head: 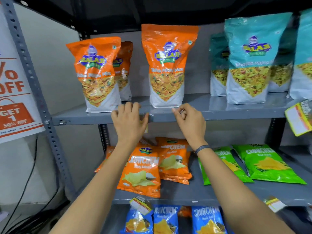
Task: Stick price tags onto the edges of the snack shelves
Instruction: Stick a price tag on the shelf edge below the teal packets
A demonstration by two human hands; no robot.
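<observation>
The upper grey shelf edge [219, 116] runs across the middle of the view. My left hand [129, 122] lies flat over that edge, fingers hooked onto the shelf top. It presses a price tag [146, 129] against the edge, and only a yellow sliver shows under the palm. My right hand [190, 123] is just to the right at the same edge, thumb and fingertips pinched together by the shelf lip. Whether they hold anything is too small to tell.
Orange snack pouches [166, 65] and teal pouches [251, 61] stand on the upper shelf. Orange [143, 169] and green chip bags [265, 164] lie on the shelf below, blue bags [207, 220] lower. Other tags hang at the right [298, 119] and on the lower edge [140, 205]. A sale poster [13, 98] hangs left.
</observation>
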